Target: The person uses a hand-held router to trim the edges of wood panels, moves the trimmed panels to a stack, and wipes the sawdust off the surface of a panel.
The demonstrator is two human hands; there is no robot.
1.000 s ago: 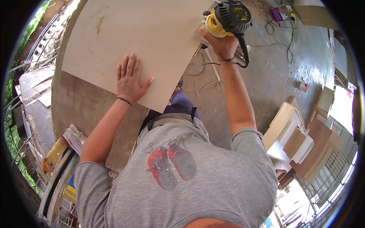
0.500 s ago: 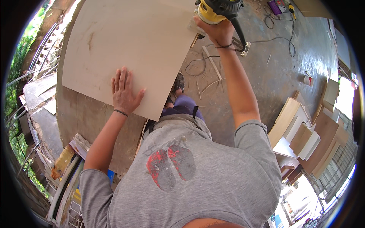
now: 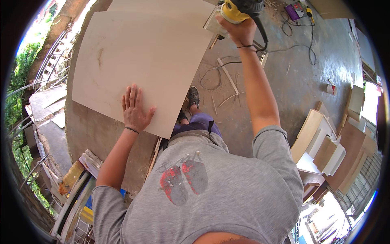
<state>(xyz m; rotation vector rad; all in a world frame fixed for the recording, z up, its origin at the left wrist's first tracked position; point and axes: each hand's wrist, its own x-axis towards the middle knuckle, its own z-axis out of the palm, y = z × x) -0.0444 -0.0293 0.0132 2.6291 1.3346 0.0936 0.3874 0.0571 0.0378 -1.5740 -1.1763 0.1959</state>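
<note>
A large pale-grey board lies flat on a worn brown worktable. On the board, close to its near edge, my left hand rests palm down with the fingers stretched out. My right hand is wrapped round a yellow and black trim router at the board's far right edge. The router's clear base reaches over that edge; the bit is hidden. A black cord hangs from the tool past my right wrist.
Thin offcut strips and loops of cable lie on the concrete floor by my shoe. Wooden box pieces are stacked at the right. A purple box and a small white pot stand on the floor.
The router and my right hand have moved farther away along the board's right edge. My left hand stays flat on the board. The whole view has shifted, showing the board's far edge.
</note>
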